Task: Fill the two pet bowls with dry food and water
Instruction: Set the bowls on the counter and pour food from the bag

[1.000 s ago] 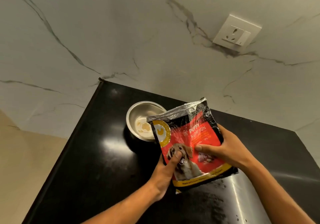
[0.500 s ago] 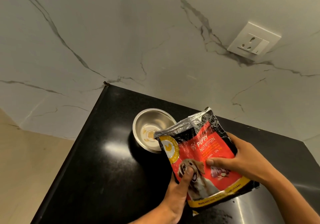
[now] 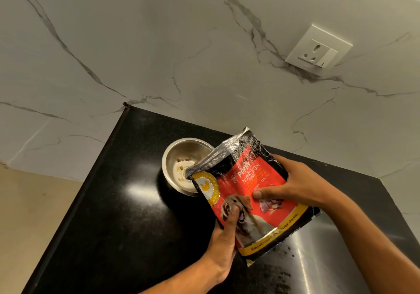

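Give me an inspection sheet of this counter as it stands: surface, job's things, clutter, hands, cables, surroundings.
Surface: black glossy counter, with a steel panel at the near right.
Job's things: one steel bowl on the counter, a few kibbles inside; food bag tilted, its open mouth over the bowl. Second bowl and water: nothing seen.
Clutter: dark specks on the steel panel.
Hands: left hand grips the bag's lower edge, thumb on its front; right hand grips its right side.
Cables: nothing seen.
Surroundings: marble wall with a socket; beige floor to the left.
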Available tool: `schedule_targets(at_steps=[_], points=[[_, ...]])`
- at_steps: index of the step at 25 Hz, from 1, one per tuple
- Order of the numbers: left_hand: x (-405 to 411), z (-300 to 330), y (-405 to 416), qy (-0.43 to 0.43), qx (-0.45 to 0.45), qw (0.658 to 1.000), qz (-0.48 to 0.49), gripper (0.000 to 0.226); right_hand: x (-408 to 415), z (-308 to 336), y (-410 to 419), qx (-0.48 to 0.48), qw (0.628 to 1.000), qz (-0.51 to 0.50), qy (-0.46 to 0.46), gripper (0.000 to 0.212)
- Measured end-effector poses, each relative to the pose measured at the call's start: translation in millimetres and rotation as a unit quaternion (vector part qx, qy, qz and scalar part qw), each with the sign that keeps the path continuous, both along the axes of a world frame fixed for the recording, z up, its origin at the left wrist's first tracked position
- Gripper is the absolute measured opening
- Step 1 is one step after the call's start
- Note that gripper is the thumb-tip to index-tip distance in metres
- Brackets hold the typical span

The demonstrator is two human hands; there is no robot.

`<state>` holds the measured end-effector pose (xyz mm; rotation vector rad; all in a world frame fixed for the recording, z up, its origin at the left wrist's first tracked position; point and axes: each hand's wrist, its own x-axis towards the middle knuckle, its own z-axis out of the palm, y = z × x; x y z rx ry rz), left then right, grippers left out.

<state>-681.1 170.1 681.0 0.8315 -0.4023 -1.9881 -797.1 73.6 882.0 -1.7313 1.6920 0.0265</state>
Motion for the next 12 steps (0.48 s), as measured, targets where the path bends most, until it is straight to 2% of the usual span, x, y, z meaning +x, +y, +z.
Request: schedule_targets(at_steps=[12], points=[[-10.1, 3.1, 2.0, 0.000, -0.002, 1.000, -0.003, 0.130, -2.4, 3.6, -9.4, 0.006, 0.999, 0.033, 0.004, 0.080]])
